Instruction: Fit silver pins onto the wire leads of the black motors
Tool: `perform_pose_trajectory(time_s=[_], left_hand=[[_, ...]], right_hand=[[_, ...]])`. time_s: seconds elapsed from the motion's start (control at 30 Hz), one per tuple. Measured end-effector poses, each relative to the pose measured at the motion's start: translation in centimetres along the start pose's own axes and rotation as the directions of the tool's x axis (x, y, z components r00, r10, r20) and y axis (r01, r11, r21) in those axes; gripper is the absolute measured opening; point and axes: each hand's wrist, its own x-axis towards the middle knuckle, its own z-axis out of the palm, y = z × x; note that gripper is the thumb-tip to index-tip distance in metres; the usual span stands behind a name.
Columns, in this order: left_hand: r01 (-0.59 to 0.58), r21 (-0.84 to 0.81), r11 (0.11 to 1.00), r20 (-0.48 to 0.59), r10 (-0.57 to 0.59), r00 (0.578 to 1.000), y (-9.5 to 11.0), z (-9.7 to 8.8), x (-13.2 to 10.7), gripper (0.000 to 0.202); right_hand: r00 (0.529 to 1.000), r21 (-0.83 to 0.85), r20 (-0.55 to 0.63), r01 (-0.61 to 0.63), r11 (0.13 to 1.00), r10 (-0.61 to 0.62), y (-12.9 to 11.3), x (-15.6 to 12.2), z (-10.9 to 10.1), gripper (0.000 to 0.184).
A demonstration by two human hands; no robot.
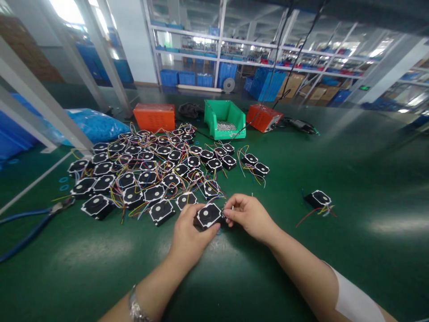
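Note:
My left hand [189,232] grips a black motor [209,214] with white edging and a pale round disc on its top face, thumb along the near side and fingers around the left. At the motor's right side my right hand [250,217] is closed in a pinch. Small shiny metal pieces [225,215] show at its fingertips; their exact kind is too small to make out. Just beyond my hands lie many similar motors [154,193] with coloured wires, crowded together on the green table [234,277].
A green bin [211,120] holding small silvery pieces stands at the back between two orange boxes [154,117] [264,118]. Blue-handled pliers [40,215] lie far left, near a blue plastic bag [94,124]. One motor [318,198] lies apart on the right. Thin dark cables [280,53] hang overhead.

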Motion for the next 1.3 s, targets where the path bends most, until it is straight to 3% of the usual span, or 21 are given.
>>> perform_pose_trajectory(time_s=[0.2,0.37,0.47,0.63,0.77,0.97,1.07,1.17,1.3], left_hand=[[0.068,-0.069,0.995,0.013,-0.068,0.998,-0.7,0.2,0.2,0.036],[0.043,-0.042,0.998,-0.003,-0.043,0.999,-0.6,0.1,0.2,0.033],[0.022,0.008,1.0,-0.018,-0.022,1.0,-0.4,0.0,0.2,0.031],[0.032,0.042,0.999,-0.017,-0.031,0.999,-0.3,0.0,0.2,0.033],[0.021,0.071,0.997,-0.021,-0.019,1.0,-0.2,0.1,0.3,0.032],[-0.004,0.108,0.994,-0.024,0.007,1.0,0.0,0.0,0.1,0.032],[-0.034,0.139,0.99,-0.025,0.038,0.999,0.0,0.0,0.0,0.03],[-0.057,0.154,0.986,-0.03,0.062,0.998,-0.1,0.1,0.0,0.028],[-0.048,0.167,0.985,-0.054,0.057,0.997,-0.2,0.2,0.1,0.027]], right_hand=[[0.999,-0.171,0.027,-0.017,0.985,0.022,0.0,-0.3,-0.2,0.019],[0.998,-0.113,0.05,-0.022,0.993,0.028,0.0,-0.5,0.3,0.02],[1.0,-0.168,-0.002,-0.026,0.985,0.026,0.0,-0.4,0.4,0.02],[0.995,0.001,-0.094,-0.01,1.0,0.01,0.1,-0.1,0.2,0.026],[0.99,0.027,-0.141,0.01,1.0,-0.006,0.0,-0.1,0.5,0.028],[0.983,-0.004,-0.184,0.014,1.0,-0.015,0.1,-0.3,1.1,0.017],[0.979,-0.129,-0.194,0.042,0.991,-0.067,0.4,-0.4,1.2,0.01],[0.939,-0.418,-0.196,0.18,0.891,-0.282,0.7,-0.6,1.1,0.01],[0.784,-0.748,-0.067,0.37,0.551,-0.617,0.9,-1.0,1.3,0.011]])
